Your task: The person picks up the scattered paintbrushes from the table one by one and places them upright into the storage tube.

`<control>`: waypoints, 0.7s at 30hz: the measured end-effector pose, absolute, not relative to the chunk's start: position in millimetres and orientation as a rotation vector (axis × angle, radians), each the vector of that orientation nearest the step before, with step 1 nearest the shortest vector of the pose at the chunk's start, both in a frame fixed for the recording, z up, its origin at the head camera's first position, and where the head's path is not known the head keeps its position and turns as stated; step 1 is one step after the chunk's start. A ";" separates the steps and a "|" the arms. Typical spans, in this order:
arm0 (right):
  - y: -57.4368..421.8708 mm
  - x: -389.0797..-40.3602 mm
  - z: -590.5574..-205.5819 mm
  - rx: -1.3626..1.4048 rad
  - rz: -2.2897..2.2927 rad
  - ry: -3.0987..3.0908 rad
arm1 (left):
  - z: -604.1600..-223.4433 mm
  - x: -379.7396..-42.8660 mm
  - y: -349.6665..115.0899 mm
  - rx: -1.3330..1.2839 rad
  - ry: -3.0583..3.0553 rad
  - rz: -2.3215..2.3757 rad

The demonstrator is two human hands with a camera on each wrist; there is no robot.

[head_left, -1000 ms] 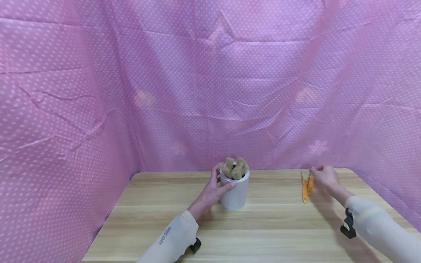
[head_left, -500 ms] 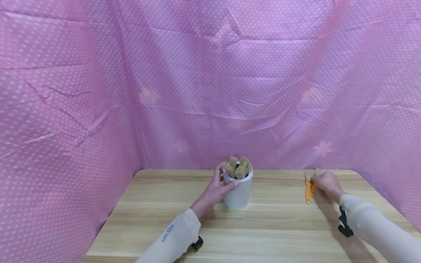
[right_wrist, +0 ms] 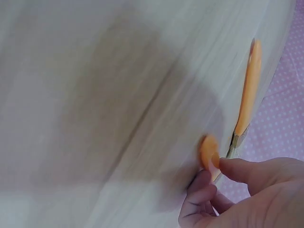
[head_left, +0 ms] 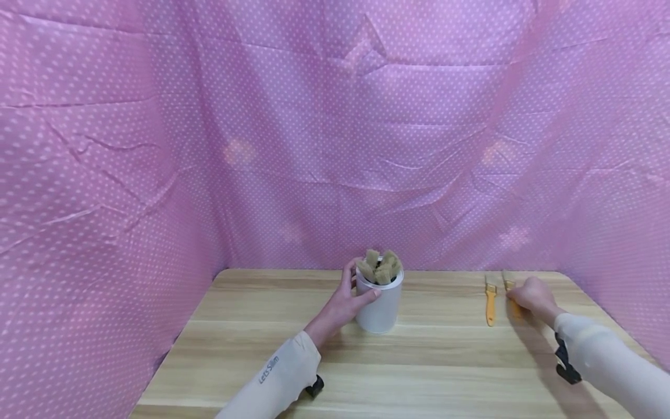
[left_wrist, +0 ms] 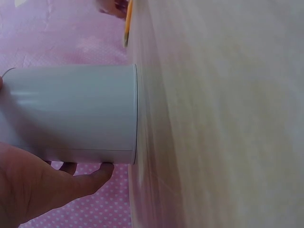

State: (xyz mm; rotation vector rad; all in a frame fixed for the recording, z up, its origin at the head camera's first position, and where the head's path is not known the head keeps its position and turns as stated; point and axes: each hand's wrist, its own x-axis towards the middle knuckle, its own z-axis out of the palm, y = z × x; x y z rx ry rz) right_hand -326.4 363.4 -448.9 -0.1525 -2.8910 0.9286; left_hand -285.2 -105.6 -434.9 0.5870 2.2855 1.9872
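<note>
My left hand [head_left: 342, 302] holds a white cylindrical canister [head_left: 378, 311] from its left side, with the thumb at the rim and the fingers behind. Several tan brush heads [head_left: 384, 272] stick up out of it. At the far right, my right hand [head_left: 534, 295] pinches an orange-handled paintbrush [right_wrist: 209, 151] between thumb and fingers, low over the table. Its pale bristles [head_left: 508, 278] point to the back edge, and the hand hides part of the handle. A second orange paintbrush [head_left: 490, 305] lies just left of it, bristles likewise toward the back.
Both brushes and the canister are on a light wooden table [head_left: 419, 372] with rounded back corners. Pink dotted cloth [head_left: 335, 145] hangs behind the table and along both sides. A black wrist strap mount [head_left: 567, 359] sits on the right sleeve.
The right hand has taken hold of the right-hand paintbrush and shifted it to the right, so a gap now separates the two brushes. The left hand stays on the canister.
</note>
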 end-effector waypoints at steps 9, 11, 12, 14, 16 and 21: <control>366.1 -318.4 -448.0 -0.150 0.889 -2.865 | -435.9 -285.0 -106.3 0.572 2.305 1.973; 366.5 -317.8 -448.3 -0.151 0.915 -2.853 | -435.6 -284.9 -105.8 0.572 2.302 1.972; 366.9 -317.8 -448.3 -0.158 0.934 -2.850 | -435.4 -284.7 -105.5 0.570 2.302 1.972; 367.0 -317.7 -448.3 -0.180 0.993 -2.845 | -435.1 -284.3 -105.0 0.566 2.301 1.968; 367.2 -317.8 -448.6 -0.209 1.066 -2.837 | -434.9 -284.3 -104.7 0.564 2.299 1.967; 365.6 -318.7 -449.0 -0.273 1.199 -2.825 | -434.9 -284.6 -104.5 0.565 2.311 1.965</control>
